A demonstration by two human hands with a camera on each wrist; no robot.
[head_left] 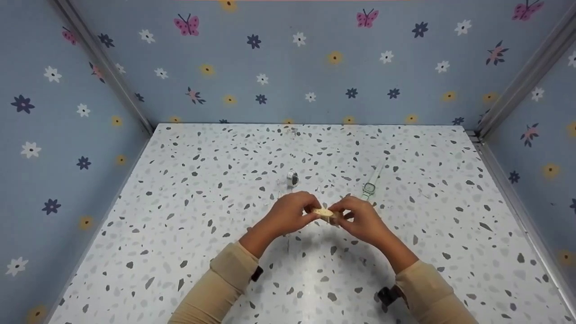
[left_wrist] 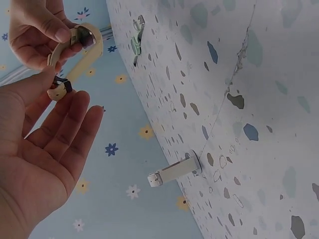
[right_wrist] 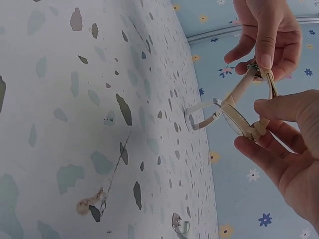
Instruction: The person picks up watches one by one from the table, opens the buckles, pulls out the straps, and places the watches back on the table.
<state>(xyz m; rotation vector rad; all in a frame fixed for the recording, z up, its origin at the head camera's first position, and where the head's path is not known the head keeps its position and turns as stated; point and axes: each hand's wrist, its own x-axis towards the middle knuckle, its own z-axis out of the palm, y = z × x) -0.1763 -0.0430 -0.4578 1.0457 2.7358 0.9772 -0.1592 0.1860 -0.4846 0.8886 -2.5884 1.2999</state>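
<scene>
A cream-yellow wristwatch (head_left: 323, 212) is held between both hands above the table, its strap bent into a loop. My left hand (head_left: 291, 215) pinches one strap end between thumb and fingers; in the left wrist view its other fingers extend below. My right hand (head_left: 363, 221) grips the watch near its case (right_wrist: 237, 119), thumb on one side and fingers on the other. The fingers partly hide the strap ends, and whether they are fastened I cannot tell. Beyond the hands lie a white watch (head_left: 292, 179), its strap looped, and a pale green watch (head_left: 369, 188), stretched out.
The white speckled table (head_left: 216, 162) is enclosed by blue flowered panels (head_left: 297, 67) at the back and sides. Metal rails (head_left: 526, 72) run up the corners. A dark band device (head_left: 389, 295) sits at the right wrist.
</scene>
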